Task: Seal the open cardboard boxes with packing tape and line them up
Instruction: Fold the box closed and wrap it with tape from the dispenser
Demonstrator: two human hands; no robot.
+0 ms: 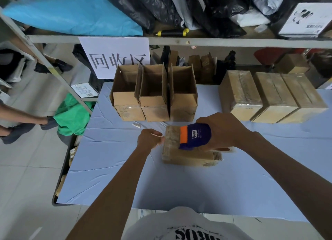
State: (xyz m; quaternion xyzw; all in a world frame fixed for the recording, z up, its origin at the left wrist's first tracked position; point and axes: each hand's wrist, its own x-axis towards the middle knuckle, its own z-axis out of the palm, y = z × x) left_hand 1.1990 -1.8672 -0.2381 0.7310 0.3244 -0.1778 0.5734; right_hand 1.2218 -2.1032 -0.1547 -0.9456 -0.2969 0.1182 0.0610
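Observation:
A closed cardboard box (186, 155) lies in the middle of the blue-covered table (125, 177). My right hand (222, 130) grips a purple and orange tape dispenser (195, 136) on top of the box. My left hand (150, 138) pinches something thin, seemingly the tape end, at the box's left edge. Three open boxes (154, 94) stand side by side at the back centre, flaps up. Three taped boxes (269, 96) sit in a row at the back right.
A metal shelf (179, 40) crosses behind the table, holding black and blue bags and a yellow-black tool (172, 32). A paper sign (116, 56) hangs from it. A green bag (71, 114) lies on the floor to the left. Another person's feet (18, 130) stand at the far left.

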